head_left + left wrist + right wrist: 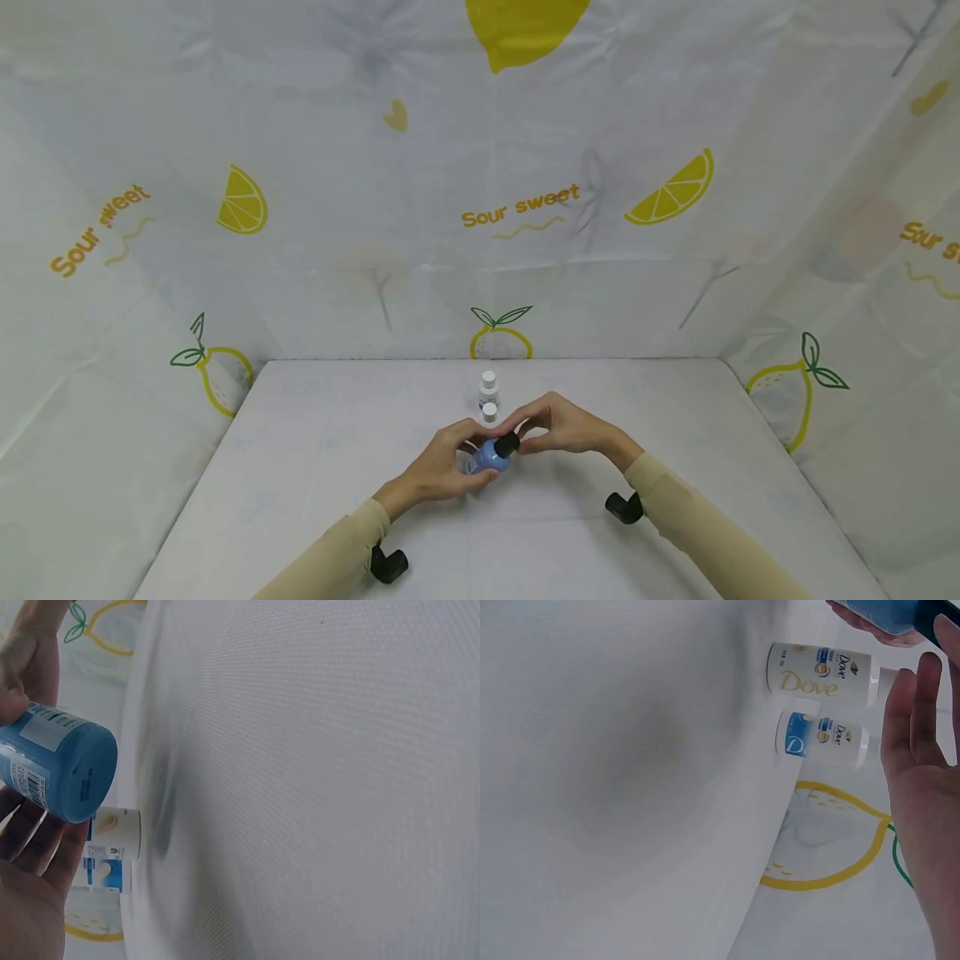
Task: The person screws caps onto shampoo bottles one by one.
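Note:
My left hand (442, 467) grips a blue bottle (486, 458) by its body, tilted so its black cap (507, 443) points up and to the right. The thumb lies on the near side, the fingers behind. The left wrist view shows the bottle's round base and a barcode label, raised off the table. My right hand (558, 425) reaches in from the right and pinches the cap between thumb and fingers. Just behind the hands are two white Dove bottles, the nearer one (821, 673) partly hidden by the hands in the head view, the other (825, 739) behind it.
A white cloth-covered table (300, 450) stretches to both sides of the hands. Behind it hangs a pale curtain (337, 208) printed with lemons. Small black devices are strapped at the left wrist (389, 565) and right wrist (625, 507), both low over the table.

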`<state>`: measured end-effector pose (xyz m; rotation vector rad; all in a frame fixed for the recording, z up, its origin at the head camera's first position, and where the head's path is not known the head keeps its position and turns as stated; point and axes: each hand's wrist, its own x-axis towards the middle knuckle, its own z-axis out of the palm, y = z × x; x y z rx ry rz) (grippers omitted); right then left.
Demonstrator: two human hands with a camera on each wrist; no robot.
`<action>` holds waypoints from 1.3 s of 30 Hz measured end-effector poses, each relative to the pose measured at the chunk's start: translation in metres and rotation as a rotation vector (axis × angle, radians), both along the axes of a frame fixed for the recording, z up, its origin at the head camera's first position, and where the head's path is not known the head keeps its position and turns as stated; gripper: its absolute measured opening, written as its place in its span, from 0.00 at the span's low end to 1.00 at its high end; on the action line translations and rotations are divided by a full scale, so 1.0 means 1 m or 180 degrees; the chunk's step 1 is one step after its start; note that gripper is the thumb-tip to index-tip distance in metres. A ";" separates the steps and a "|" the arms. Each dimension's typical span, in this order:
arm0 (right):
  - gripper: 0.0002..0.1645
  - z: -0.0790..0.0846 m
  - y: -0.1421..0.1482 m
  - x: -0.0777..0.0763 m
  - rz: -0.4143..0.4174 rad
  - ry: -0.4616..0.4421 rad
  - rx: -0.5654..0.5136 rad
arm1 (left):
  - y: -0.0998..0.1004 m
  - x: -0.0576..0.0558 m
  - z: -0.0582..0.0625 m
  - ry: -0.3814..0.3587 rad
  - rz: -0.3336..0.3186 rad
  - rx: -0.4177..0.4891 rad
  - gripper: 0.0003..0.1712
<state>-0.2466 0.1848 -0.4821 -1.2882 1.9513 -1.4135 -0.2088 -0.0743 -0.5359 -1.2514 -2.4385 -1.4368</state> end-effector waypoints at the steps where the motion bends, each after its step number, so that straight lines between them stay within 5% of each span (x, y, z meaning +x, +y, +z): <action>1: 0.23 0.000 0.000 0.000 -0.0019 -0.0003 0.0016 | 0.000 0.000 0.000 -0.0009 0.0003 -0.0007 0.26; 39: 0.21 -0.001 -0.011 0.010 -0.0999 0.0292 0.0512 | 0.000 0.001 0.004 0.0029 0.0022 -0.0050 0.26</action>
